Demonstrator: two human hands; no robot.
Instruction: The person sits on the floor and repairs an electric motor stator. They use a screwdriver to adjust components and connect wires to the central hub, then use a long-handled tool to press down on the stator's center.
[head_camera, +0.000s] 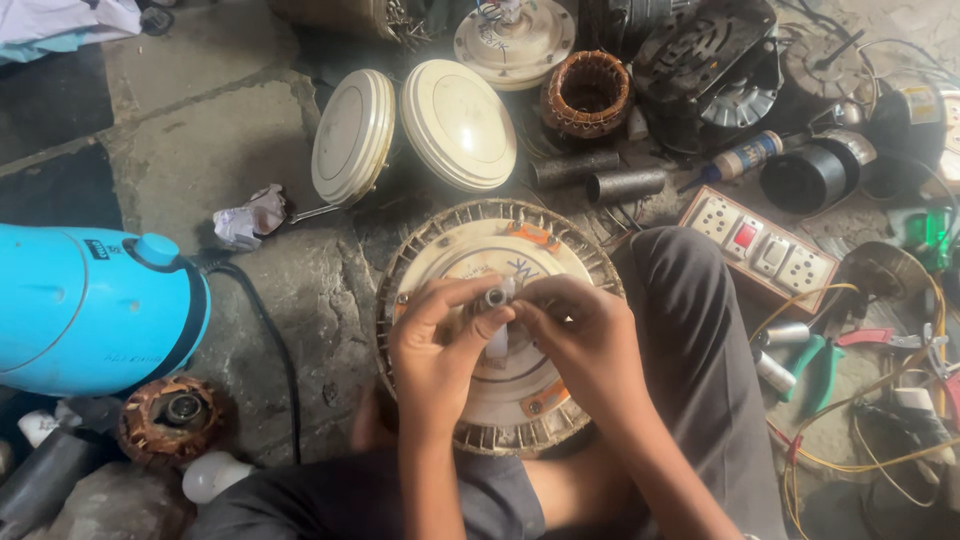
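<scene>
My left hand (435, 345) and my right hand (585, 335) meet over the middle of the round cream-coloured fan motor housing with a ribbed metal rim (500, 420), which rests on my lap above the stone floor (200, 120). The fingers of both hands are pressed together, pinching a small silvery metal cylinder (494, 297) between them, right above the housing's centre. At 12 o'clock from my hands, two cream round fan covers (420, 125) lean side by side, and a copper-wound stator ring (587, 93) sits just beyond them at 1 o'clock. A white switchboard with sockets and a red switch (760, 250) lies at 2 o'clock, near my knee. Green-handled pliers (815, 365) lie at 3 o'clock among yellow wires. A bright blue plastic jug (90, 310) stands well apart at 9 o'clock.
</scene>
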